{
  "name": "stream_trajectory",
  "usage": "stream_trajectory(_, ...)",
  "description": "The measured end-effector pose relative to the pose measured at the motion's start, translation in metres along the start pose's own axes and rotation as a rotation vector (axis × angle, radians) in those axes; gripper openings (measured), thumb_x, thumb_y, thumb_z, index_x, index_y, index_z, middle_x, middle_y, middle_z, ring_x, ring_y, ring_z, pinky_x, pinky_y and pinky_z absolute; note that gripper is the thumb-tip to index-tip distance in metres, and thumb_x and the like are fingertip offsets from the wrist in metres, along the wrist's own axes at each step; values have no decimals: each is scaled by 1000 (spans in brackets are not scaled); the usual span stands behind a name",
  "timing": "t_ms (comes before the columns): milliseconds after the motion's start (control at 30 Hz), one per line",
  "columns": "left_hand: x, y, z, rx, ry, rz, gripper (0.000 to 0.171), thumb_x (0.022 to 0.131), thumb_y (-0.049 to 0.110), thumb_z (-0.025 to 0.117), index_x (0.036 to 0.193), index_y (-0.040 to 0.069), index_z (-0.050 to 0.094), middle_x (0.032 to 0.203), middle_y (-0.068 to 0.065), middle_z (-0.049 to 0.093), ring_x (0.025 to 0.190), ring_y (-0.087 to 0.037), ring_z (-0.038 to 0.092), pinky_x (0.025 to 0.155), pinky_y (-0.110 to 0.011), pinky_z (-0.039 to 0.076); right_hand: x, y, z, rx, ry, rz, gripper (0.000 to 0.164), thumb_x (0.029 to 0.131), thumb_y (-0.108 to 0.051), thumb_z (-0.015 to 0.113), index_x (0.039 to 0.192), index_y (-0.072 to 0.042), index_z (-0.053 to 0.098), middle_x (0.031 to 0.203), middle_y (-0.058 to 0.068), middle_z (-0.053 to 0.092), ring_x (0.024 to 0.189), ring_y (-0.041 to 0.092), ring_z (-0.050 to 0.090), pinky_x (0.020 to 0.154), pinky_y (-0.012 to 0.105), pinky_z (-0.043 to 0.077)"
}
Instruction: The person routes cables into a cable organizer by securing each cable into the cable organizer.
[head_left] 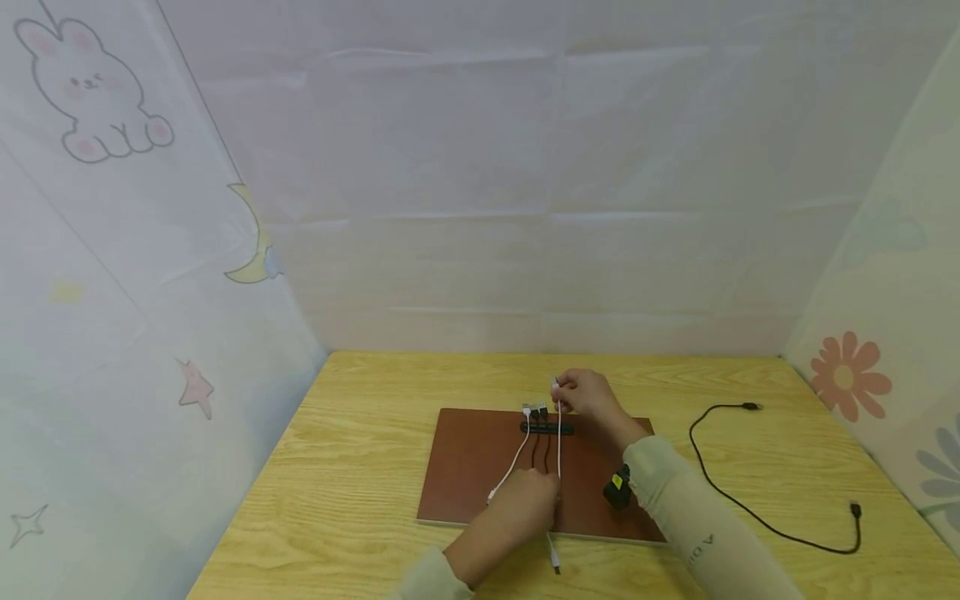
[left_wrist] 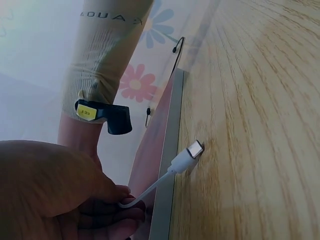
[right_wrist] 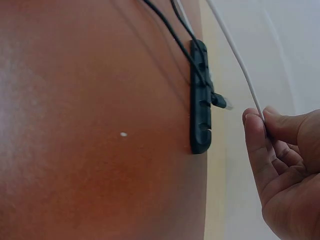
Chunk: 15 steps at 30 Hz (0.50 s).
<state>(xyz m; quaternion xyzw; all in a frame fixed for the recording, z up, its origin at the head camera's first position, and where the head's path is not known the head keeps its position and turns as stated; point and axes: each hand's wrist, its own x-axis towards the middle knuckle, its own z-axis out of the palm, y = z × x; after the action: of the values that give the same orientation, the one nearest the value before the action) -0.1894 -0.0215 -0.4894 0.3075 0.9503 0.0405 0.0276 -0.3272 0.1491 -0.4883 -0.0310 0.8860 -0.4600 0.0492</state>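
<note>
A white USB cable (head_left: pixel 559 442) runs taut between my two hands above the brown board (head_left: pixel 465 450). My right hand (head_left: pixel 590 395) pinches it near its upper plug, past the board's far edge; in the right wrist view thumb and index finger (right_wrist: pixel 256 125) meet on the cord. Lower down, my left hand (head_left: pixel 522 502) grips the same cable over the near edge, its white plug (left_wrist: pixel 186 159) sticking out beyond the fingers. Beside the taut cord lies a black cable clip strip (right_wrist: pixel 200 117) on the board. Dark cables (right_wrist: pixel 172 32) and another white cable (head_left: pixel 516 457) sit in its slots.
A loose black cable (head_left: pixel 738 502) curves across the wooden table (head_left: pixel 315 500) to the right. A black wrist camera (head_left: pixel 618 487) with a yellow label is strapped at my right sleeve. Printed cloth walls (head_left: pixel 480 208) enclose the table's back and sides.
</note>
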Motion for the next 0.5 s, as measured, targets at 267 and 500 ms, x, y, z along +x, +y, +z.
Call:
stream_trajectory(267, -1, 4, 4, 63, 26, -28, 5, 86, 17, 77, 86, 16, 72, 74, -2, 68, 65, -16, 67, 53, -27, 52, 4, 9, 5, -119, 0, -18, 12, 99, -14, 66, 103, -4, 70, 84, 5, 71, 67, 16, 64, 62, 31, 53)
stream_trajectory(500, 0, 10, 7, 116, 21, -72, 3, 90, 19, 74, 88, 16, 74, 80, -2, 71, 70, -17, 69, 56, -30, 54, 3, 10, 9, -150, -9, -38, 12, 98, -11, 66, 105, -2, 71, 84, 6, 71, 66, 16, 66, 62, 31, 55)
